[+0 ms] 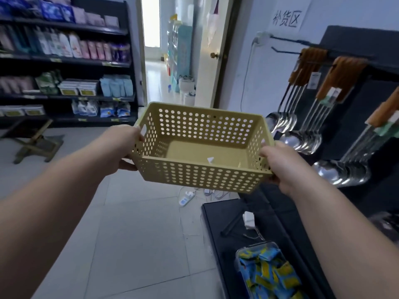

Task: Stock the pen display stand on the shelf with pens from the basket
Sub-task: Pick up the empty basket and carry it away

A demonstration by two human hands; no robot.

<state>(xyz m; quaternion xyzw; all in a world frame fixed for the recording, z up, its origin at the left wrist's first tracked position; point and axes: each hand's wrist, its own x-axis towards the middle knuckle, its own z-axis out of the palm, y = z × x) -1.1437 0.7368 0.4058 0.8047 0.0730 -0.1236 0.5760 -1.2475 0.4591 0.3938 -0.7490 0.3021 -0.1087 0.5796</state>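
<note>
I hold a yellow perforated plastic basket (203, 173) out in front of me at chest height, above the tiled floor. My left hand (124, 147) grips its left end by the handle slot, and my right hand (280, 165) grips its right end. Inside the basket I see no pens, only a small white scrap (210, 160) on the bottom. The pen display stand is not in view.
A black shelf (244, 223) runs along my right, with hanging ladles (302, 139) and a clear box of blue-yellow packets (267, 272). Stocked shelves (64, 61) and a folding stool (34, 143) stand at the left. An open doorway (164, 50) is ahead. A power strip (185, 198) lies on the floor.
</note>
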